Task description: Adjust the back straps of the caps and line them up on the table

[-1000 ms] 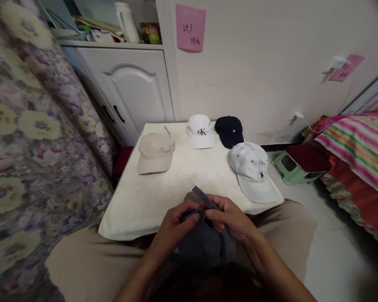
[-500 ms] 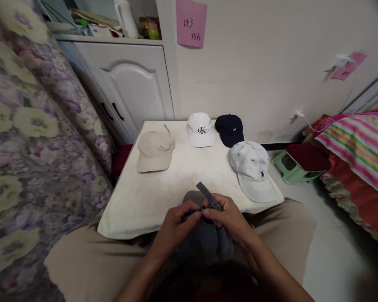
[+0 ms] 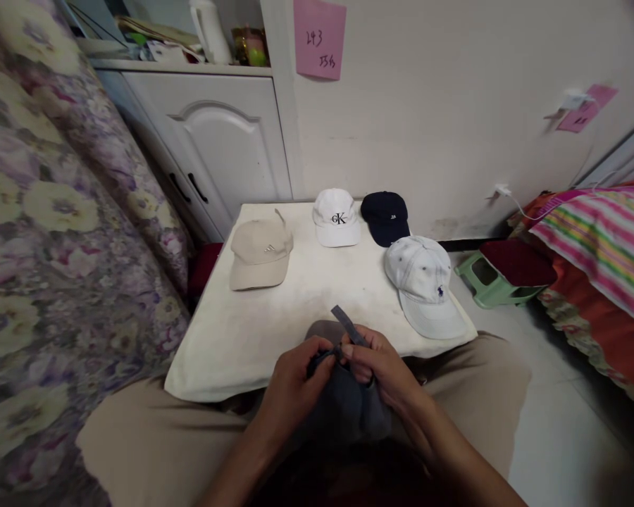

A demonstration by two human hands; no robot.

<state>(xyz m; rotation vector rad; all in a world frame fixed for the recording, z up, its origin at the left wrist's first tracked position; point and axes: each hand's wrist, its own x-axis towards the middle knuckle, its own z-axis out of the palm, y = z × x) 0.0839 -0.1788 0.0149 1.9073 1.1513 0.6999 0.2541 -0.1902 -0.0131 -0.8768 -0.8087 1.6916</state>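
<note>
A dark grey-blue baseball cap [image 3: 343, 412] rests in my lap, its brim over the table's near edge. My left hand [image 3: 301, 377] pinches the cap's back strap near the buckle. With thumb and fingers closed, my right hand [image 3: 377, 359] grips the strap [image 3: 347, 324], whose loose end sticks up and to the left. The buckle is mostly hidden by my fingers. On the cream-covered table [image 3: 216, 345] lie a beige cap [image 3: 261, 250], a white cap [image 3: 337, 215], a navy cap [image 3: 384, 215] and a pale grey cap [image 3: 420, 278].
A white cabinet [image 3: 211, 134] and wall stand behind the table. A floral curtain [image 3: 47, 246] hangs at the left. Off to the right are a green stool [image 3: 480, 282] with a dark red top and a bed with a striped cover [image 3: 602, 239].
My right thumb and fingers have shifted slightly along the strap near the buckle. My left hand stays nearly in place, and the caps on the table have not moved.
</note>
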